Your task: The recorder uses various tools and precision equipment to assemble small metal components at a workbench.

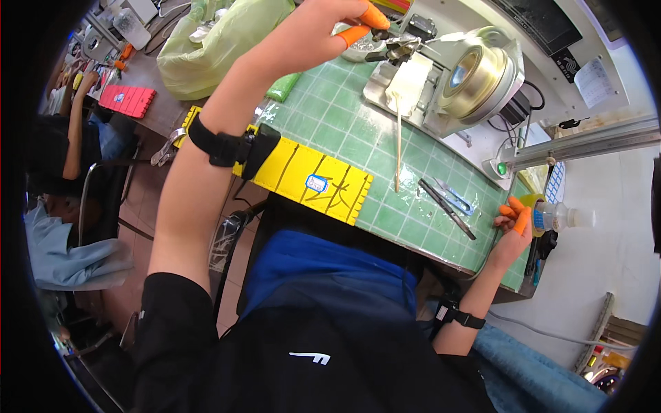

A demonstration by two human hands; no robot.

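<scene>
My left hand [323, 31] reaches up to a small metal clamp [398, 47] on a grey machine. Its thumb and forefinger wear orange finger cots and close in at the clamp; whether they hold anything is hidden. A black strap wraps that wrist. My right hand [513, 227], also in orange cots, rests at the right edge of the green cutting mat [344, 131]. Its fingertips grip the blue-capped end of a clear bottle [561, 217] lying beside a yellow tape roll [533, 203].
A thin wooden stick [398, 144] and tweezers [447, 205] lie on the mat. A white pad [406, 82] and a brass-coloured drum [476, 72] belong to the machine. A yellow ruler strip [310, 175] edges the mat. Another person [72, 131] sits far left near a red tray [127, 100].
</scene>
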